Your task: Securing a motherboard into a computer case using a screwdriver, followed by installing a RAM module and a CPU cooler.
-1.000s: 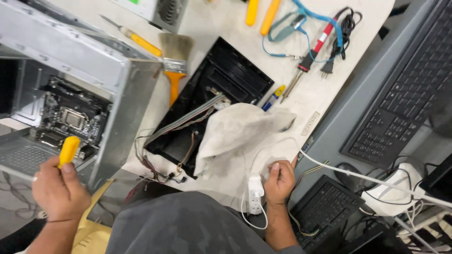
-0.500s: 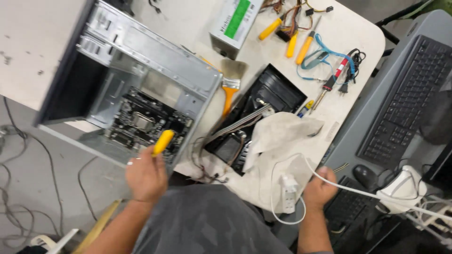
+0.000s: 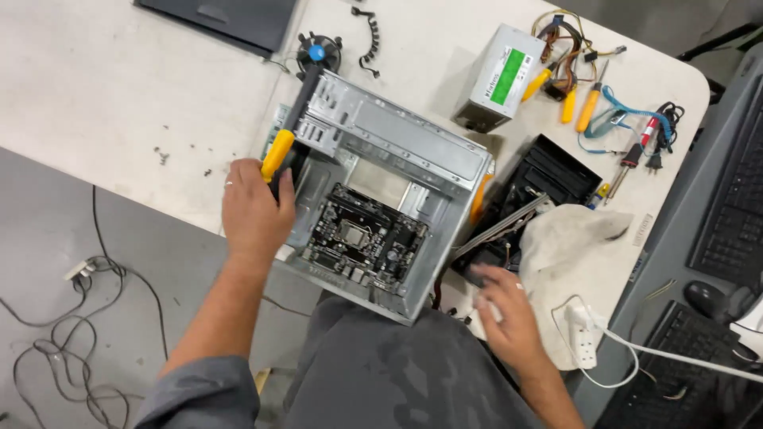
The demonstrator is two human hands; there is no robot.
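Left hand [image 3: 253,208] fist wrapped round yellow-handled screwdriver [image 3: 288,131] at open computer case [image 3: 397,159], left wall. Right hand [image 3: 509,314] fingers spread, flat on table edge by grey cloth [image 3: 572,246]. Motherboard [image 3: 362,238] inside case. Power supply [image 3: 497,75], loose screwdrivers [image 3: 588,107] beyond.

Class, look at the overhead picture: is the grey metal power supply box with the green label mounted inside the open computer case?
No: the grey power supply box lies on the white table, outside the open metal computer case.
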